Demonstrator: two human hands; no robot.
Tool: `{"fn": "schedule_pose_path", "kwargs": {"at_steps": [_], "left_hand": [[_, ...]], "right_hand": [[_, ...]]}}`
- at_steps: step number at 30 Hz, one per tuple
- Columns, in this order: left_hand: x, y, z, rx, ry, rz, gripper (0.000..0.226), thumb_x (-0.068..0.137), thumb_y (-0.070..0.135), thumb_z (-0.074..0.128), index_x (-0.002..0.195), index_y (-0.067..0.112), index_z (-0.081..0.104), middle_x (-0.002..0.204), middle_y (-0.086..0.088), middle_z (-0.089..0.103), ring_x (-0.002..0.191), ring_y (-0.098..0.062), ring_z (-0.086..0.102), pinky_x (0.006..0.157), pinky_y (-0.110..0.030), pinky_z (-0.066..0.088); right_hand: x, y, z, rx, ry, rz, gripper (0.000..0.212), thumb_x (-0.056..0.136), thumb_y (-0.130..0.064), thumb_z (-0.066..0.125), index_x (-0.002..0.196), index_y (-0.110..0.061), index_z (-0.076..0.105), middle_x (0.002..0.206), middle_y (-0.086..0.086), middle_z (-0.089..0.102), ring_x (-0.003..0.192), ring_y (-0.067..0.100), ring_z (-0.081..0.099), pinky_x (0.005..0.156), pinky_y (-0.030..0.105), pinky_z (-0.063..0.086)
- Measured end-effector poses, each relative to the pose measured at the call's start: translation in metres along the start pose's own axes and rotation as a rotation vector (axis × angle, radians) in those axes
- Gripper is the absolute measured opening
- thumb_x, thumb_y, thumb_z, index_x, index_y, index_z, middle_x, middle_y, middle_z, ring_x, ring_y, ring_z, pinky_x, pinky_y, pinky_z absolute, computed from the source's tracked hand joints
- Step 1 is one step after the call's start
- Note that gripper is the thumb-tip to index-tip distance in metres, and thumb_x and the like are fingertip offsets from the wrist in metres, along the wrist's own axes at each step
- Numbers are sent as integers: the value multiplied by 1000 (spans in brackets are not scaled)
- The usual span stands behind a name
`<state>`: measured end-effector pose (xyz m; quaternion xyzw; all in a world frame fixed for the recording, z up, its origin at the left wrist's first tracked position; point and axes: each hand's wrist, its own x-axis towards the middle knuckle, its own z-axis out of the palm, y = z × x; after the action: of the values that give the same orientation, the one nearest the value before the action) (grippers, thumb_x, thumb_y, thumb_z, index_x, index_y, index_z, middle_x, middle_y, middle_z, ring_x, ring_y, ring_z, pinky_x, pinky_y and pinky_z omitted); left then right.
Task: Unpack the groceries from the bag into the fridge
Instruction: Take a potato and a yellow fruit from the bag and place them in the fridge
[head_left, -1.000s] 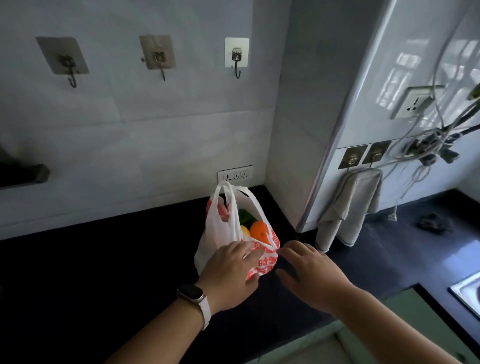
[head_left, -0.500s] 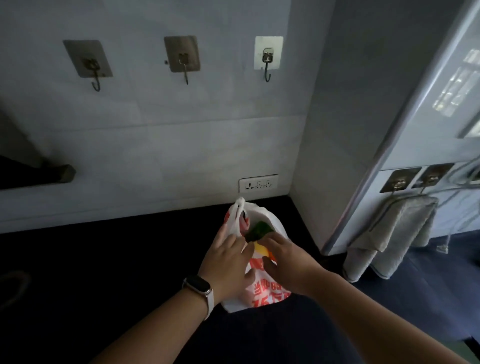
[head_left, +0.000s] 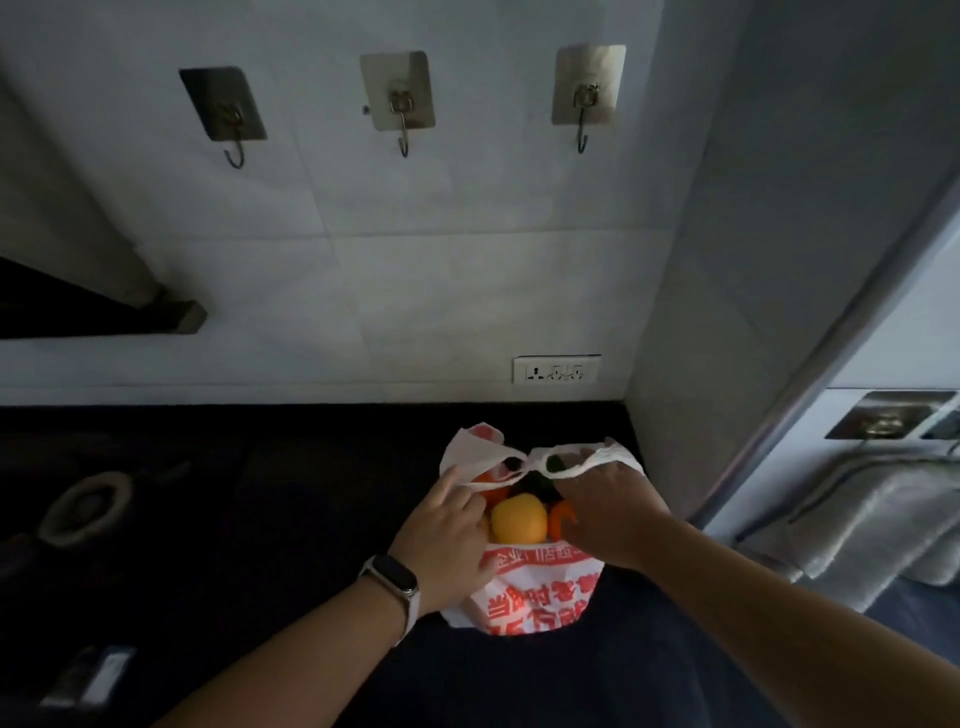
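Head view, left hand (head_left: 444, 540) and right hand (head_left: 613, 512) gripping bag (head_left: 540, 597), probably fruit (head_left: 519, 519) inside

White tiled wall (head_left: 415, 291) fills the upper frame, with three metal hooks (head_left: 399, 104) near the top and a socket (head_left: 557, 369) low right. Dark countertop (head_left: 208, 519) below. Dim lower right: possibly a grey towel (head_left: 857, 519).

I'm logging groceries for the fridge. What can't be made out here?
Head view:
- Bag: lower contents hidden by its printed wall, left hand, right hand.
- Dark green item behind the yellow fruit: shadowed, kind unclear.
- Ring-shaped thing on counter: too dim.
- Towel: cut off by right edge.
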<state>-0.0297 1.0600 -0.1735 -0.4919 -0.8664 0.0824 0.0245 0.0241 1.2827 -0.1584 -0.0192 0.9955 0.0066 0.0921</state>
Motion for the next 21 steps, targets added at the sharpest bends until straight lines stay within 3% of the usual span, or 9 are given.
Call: {"fn": "schedule_pose_path", "kwargs": {"at_steps": [3, 5, 9, 12, 16, 21], "left_hand": [[-15, -8, 9, -17, 55, -34, 48, 91, 54, 41, 82, 20, 73, 101, 0, 64, 108, -21, 55, 115, -46, 22], [-29, -12, 17, -25, 92, -79, 46, 89, 56, 45, 72, 22, 70, 92, 4, 64, 100, -17, 57, 110, -41, 26], [-57, -11, 31, -98, 112, -223, 44, 89, 60, 42, 74, 25, 64, 81, 8, 61, 82, -14, 60, 93, -35, 47], [-74, -2, 43, -148, 112, -293, 39, 88, 60, 44, 74, 26, 58, 75, 11, 57, 71, -12, 56, 71, -28, 49], [-91, 11, 67, -192, 110, -340, 26, 85, 48, 53, 72, 25, 56, 74, 11, 55, 71, -13, 54, 73, -28, 47], [-101, 21, 90, -251, 18, -420, 23, 83, 45, 48, 83, 25, 61, 82, 12, 57, 76, -13, 55, 74, -30, 49]], "right_hand": [[-8, 23, 6, -86, -70, -16, 74, 89, -54, 38, 153, -28, 14, 158, 2, 24, 147, 29, 18, 120, 51, 4], [-13, 37, 16, -102, -138, 1, 81, 89, -59, 40, 154, -28, 5, 163, 4, 10, 150, 27, 5, 121, 50, 1], [-20, 58, 42, 20, -194, 32, 73, 86, -68, 37, 149, -34, 23, 158, 0, 27, 140, 24, 34, 108, 42, 38], [-28, 63, 63, 135, -252, 34, 70, 90, -65, 41, 150, -34, 24, 153, -2, 38, 135, 21, 43, 107, 38, 40], [-35, 63, 85, 284, -227, 45, 65, 93, -58, 47, 149, -34, 23, 144, -4, 50, 128, 18, 51, 104, 35, 43], [-36, 62, 106, 346, -219, 94, 59, 93, -57, 47, 144, -33, 30, 134, -7, 57, 119, 15, 57, 97, 34, 49]]}}
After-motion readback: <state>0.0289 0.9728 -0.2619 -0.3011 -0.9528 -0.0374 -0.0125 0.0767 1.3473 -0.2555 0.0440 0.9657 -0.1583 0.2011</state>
